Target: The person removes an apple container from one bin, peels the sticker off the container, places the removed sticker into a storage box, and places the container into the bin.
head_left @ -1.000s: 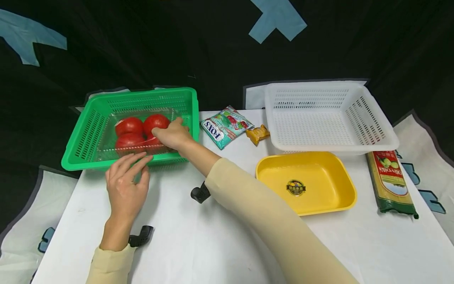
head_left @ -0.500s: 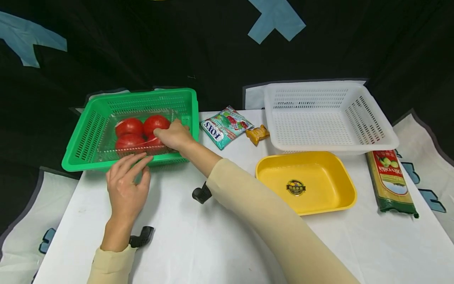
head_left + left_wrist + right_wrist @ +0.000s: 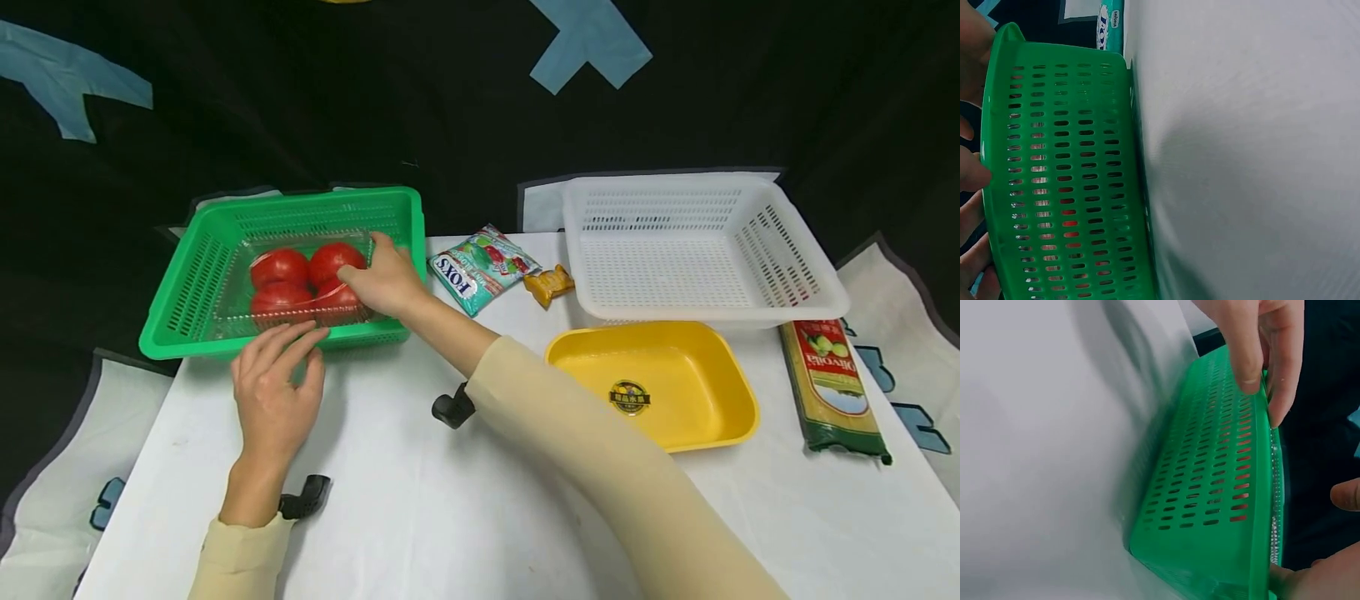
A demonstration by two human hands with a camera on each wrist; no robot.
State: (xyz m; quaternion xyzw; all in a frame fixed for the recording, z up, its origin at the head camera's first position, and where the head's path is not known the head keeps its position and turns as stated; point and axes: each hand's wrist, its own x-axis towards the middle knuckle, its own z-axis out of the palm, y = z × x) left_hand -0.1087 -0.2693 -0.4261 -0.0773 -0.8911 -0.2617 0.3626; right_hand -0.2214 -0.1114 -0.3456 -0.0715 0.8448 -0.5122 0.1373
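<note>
A clear plastic box [image 3: 232, 317] of red tomatoes [image 3: 279, 268] sits inside the green basket [image 3: 161, 321] at the back left. My right hand [image 3: 390, 279] reaches over the basket's right front corner, its fingers at the right end of the box. In the right wrist view, its thumb [image 3: 1347, 494] stands raised and apart from the box. My left hand [image 3: 273, 396] is at the basket's front rim, with extended fingertips right at the edge. In the right wrist view, the left thumb [image 3: 1246, 365] shows outside the basket wall.
Right of the basket lie a FOX'S candy bag [image 3: 483, 271] and a small orange wrapped piece [image 3: 549, 285]. A white basket [image 3: 690, 312] stands at the back right, with a yellow tray [image 3: 675, 367] before it. A green-and-gold packet [image 3: 836, 387] lies by the table's right edge.
My right hand has drawn back slightly to the right, its thumb moving off the tomatoes. The left hand stays at the rim. The whole head view has shifted a little.
</note>
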